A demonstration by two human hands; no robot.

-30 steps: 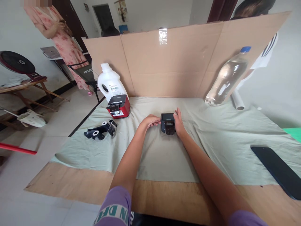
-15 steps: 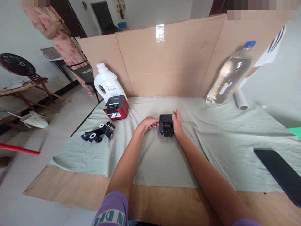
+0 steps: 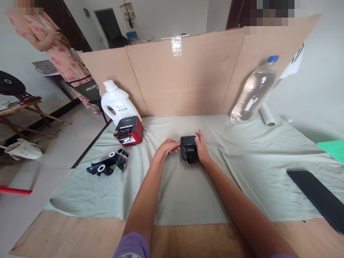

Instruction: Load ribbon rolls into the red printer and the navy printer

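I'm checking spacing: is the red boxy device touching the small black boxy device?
Apart: the head view shows pale green cloth between the red boxy device and small black boxy device.

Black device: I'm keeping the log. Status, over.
Left hand at its left side; right hand against its right. Black device on cloth between them. Red device off left, not blocking.

Cardboard (image 3: 182, 82): upright along the back, clear tape (image 3: 176, 46) at its top edge.
Jug (image 3: 119, 102): white, standing behind a red and black machine (image 3: 137, 133).
Rolls (image 3: 109, 171): black with white cores, lying together in front of that machine.
Bottle (image 3: 255, 91): clear, blue-capped, near the cardboard; a white tube (image 3: 266, 114) just beside it.
Phone (image 3: 314, 197): dark, lying at the right front on green-grey cloth (image 3: 268, 179).
Person (image 3: 51, 46): in a floral dress, beyond a dark chair (image 3: 87, 89).
Fan (image 3: 13, 84): on a wooden stand (image 3: 29, 106).
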